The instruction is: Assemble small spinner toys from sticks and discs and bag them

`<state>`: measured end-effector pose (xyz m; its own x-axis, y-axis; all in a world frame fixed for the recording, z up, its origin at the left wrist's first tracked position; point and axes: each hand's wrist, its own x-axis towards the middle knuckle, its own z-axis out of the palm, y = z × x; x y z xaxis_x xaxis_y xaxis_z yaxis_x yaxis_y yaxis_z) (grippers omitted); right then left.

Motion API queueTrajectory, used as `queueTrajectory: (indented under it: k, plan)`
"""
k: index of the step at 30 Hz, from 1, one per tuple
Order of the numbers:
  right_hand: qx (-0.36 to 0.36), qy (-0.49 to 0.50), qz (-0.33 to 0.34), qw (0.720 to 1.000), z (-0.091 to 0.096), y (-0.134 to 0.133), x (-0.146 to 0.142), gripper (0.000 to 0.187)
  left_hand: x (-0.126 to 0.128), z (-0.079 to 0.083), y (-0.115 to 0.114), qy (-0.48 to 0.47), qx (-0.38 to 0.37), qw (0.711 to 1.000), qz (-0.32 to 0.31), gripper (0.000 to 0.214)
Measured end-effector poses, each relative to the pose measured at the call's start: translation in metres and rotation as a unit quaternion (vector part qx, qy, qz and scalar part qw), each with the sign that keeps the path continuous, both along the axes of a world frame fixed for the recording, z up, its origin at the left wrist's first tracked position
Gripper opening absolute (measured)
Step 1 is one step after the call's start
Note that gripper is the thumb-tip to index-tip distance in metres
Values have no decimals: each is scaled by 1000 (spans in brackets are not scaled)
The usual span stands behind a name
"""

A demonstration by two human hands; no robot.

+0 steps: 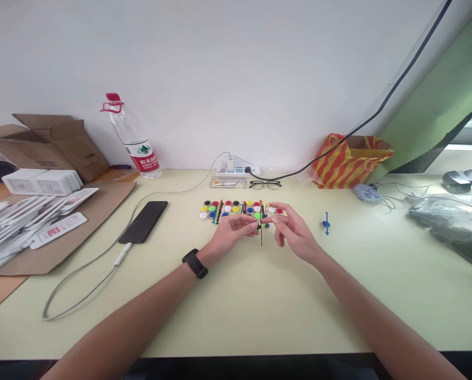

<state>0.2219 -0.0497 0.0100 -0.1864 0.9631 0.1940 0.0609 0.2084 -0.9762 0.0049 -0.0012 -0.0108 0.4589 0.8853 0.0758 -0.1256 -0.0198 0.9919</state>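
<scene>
My left hand [236, 232] is closed, with thumb and fingers pinching a thin black stick [261, 237] that stands nearly upright over the table. A small dark part shows at the left fingertips, mostly hidden by them. Close on the right side of the stick is my right hand [297, 235], its fingers apart, with one fingertip at or very near the stick. Behind both hands lie rows of colourful round discs [228, 203] with thin coloured sticks [219, 212] between them, partly covered by my fingers. A blue stick with a disc on it [326, 224] lies to the right.
A black phone [144, 221] on a white cable lies left. Farther back are glasses [265, 184], a clear case [228, 182], a power strip [236, 168] and a water bottle [141, 153]. White devices [41, 221] on cardboard fill the left; a striped bag [346, 163] stands right.
</scene>
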Motion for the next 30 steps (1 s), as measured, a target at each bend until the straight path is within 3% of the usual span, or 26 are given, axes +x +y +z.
queueTrajectory:
  k: [9, 14, 21, 30]
  plan:
    - [-36, 40, -19, 998, 1, 2, 2, 48, 0, 0, 0, 6, 1, 1000, 7, 36]
    - [-129, 118, 84, 981, 10, 0, 12, 44, 0, 1, -1, 1, -3, 1000, 9, 37]
    - [-70, 81, -30, 994, 2, 7, 8, 37, 1, 1, -1, 2, -8, 1000, 14, 39]
    - [-63, 39, 7, 997, -1, 3, 3, 36, 0, 1, -1, 3, -1, 1000, 5, 39]
